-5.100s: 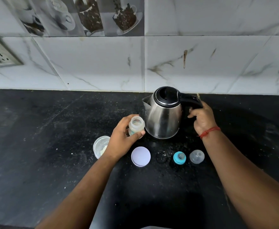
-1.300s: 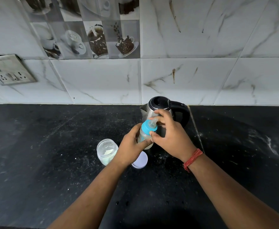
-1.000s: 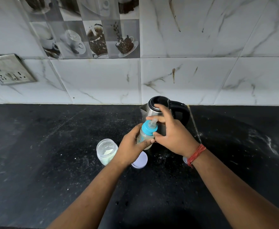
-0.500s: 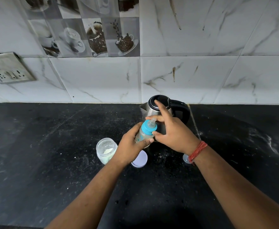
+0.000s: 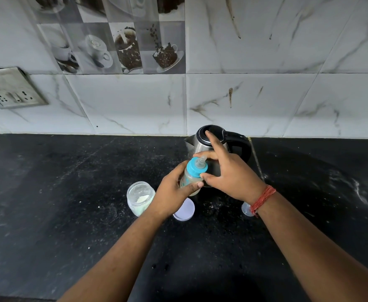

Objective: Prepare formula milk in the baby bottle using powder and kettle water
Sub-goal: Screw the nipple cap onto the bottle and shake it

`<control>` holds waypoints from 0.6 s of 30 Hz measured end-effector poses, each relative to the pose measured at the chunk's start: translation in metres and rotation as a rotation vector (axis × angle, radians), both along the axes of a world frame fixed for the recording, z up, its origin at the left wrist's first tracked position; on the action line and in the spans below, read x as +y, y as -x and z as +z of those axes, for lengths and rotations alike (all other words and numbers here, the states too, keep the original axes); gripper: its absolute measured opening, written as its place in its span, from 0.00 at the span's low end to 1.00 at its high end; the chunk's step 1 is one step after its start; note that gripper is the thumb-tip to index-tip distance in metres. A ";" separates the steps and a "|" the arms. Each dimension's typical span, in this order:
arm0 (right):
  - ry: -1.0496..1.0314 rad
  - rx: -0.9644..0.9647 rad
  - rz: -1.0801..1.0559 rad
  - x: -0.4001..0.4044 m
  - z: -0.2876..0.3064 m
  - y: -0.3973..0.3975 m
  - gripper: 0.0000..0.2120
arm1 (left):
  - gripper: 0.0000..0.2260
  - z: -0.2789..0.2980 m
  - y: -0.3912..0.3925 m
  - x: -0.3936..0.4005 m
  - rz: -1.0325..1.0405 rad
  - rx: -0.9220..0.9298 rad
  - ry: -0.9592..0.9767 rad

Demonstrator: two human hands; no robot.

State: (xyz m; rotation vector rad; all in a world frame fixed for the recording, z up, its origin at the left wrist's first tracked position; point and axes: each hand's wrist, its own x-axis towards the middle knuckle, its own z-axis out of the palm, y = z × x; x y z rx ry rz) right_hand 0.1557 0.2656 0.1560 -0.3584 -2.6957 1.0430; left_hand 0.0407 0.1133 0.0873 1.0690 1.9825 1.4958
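A small clear baby bottle (image 5: 189, 178) with pale liquid is held tilted above the black counter, its blue teat ring (image 5: 196, 167) on top. My left hand (image 5: 172, 192) wraps the bottle's body. My right hand (image 5: 228, 173) pinches the blue ring between thumb and forefinger, its other fingers spread. Right behind the hands stands the steel kettle (image 5: 213, 142), its black lid closed. An open glass jar (image 5: 140, 198) with white powder sits to the left of my left hand.
The jar's pale lilac lid (image 5: 185, 211) lies flat under my left hand. A clear bottle cap (image 5: 247, 209) stands partly hidden behind my right wrist. The tiled wall rises behind the kettle, with a socket plate (image 5: 13, 89) at the far left.
Five seconds ago my right hand was on the kettle's handle and the bottle stood uncapped. Over the last second my right hand's grip has shifted around the blue ring; the bottle tilts slightly more.
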 end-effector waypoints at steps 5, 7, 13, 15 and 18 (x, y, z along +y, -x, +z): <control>0.000 0.012 -0.012 0.002 -0.001 0.001 0.51 | 0.24 -0.002 0.000 0.000 -0.006 -0.025 -0.001; 0.015 0.016 -0.014 0.003 -0.001 0.002 0.51 | 0.25 -0.003 -0.001 0.000 -0.007 -0.035 -0.003; 0.079 0.096 -0.027 0.002 -0.007 0.001 0.47 | 0.24 -0.002 -0.001 0.001 0.001 -0.024 -0.007; 0.073 0.090 -0.021 0.001 -0.007 0.000 0.47 | 0.24 -0.001 -0.001 0.002 -0.001 -0.019 -0.001; 0.051 0.071 -0.016 0.001 -0.007 0.000 0.47 | 0.24 -0.001 0.000 0.002 -0.003 -0.007 0.008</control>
